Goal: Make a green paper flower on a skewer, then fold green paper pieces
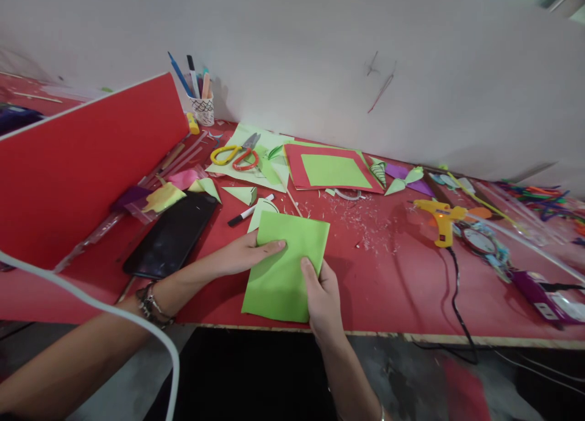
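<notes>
A bright green sheet of paper (pixel 281 281) is held upright-tilted above the front edge of the red table. My left hand (pixel 244 253) grips its left side, thumb on the front face and fingers hidden behind. On the right side, my right hand (pixel 323 296) pinches the sheet the same way. Just beyond the paper lie a black-and-white marker (pixel 249 211) and a pale green cut piece (pixel 264 209), partly covered by the sheet. Whether the sheet is folded or single I cannot tell.
Scissors (pixel 235 155) lie on pale paper behind. Near them sits a red-and-green paper stack (pixel 336 168). A black phone (pixel 173 235) rests at left by a red board (pixel 100 165). At right are a yellow glue gun (pixel 441 217) with its cord and a purple power strip (pixel 542 296).
</notes>
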`<state>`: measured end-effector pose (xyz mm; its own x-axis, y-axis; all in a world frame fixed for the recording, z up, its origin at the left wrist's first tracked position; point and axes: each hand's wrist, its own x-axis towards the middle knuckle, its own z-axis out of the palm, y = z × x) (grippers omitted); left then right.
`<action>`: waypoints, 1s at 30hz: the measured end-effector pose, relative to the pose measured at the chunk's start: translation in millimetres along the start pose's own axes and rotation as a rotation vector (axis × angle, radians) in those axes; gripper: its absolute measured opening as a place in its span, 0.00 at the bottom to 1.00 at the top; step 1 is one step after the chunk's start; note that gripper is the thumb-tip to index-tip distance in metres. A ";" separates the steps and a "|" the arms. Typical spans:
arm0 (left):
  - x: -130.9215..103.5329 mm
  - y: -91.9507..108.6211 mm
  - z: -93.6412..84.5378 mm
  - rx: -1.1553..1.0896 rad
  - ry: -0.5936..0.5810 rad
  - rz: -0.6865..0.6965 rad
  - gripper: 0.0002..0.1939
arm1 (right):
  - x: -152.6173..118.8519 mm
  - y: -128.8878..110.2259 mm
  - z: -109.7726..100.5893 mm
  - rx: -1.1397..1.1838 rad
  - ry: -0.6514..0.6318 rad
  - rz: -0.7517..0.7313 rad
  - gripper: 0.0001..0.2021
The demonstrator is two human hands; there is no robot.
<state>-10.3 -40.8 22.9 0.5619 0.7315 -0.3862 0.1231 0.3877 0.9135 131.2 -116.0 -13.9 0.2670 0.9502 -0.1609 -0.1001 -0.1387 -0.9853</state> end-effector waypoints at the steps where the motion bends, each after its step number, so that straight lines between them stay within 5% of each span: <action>1: 0.3 -0.6 -0.3 0.001 -0.002 0.004 0.23 | 0.0 0.2 0.1 0.003 0.001 -0.001 0.15; 7: 2.0 -4.8 -3.0 0.028 -0.009 0.009 0.24 | 0.0 -0.2 -0.5 0.020 -0.006 0.022 0.17; 14: 2.4 -4.0 -7.5 0.102 -0.054 -0.011 0.19 | 0.3 -3.5 -9.5 0.047 0.067 0.240 0.19; 21: 2.3 -6.1 -8.8 0.085 -0.082 -0.040 0.15 | 2.6 -4.1 -15.3 -0.058 -0.124 0.151 0.19; 30: 8.3 -11.3 -9.3 0.025 -0.113 -0.029 0.19 | 5.2 -10.7 -16.3 -0.120 -0.156 0.077 0.22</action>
<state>-14.6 -34.0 8.2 0.6463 0.6517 -0.3970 0.1600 0.3930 0.9055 149.3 -114.2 -5.1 0.1106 0.9658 -0.2345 0.0026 -0.2363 -0.9717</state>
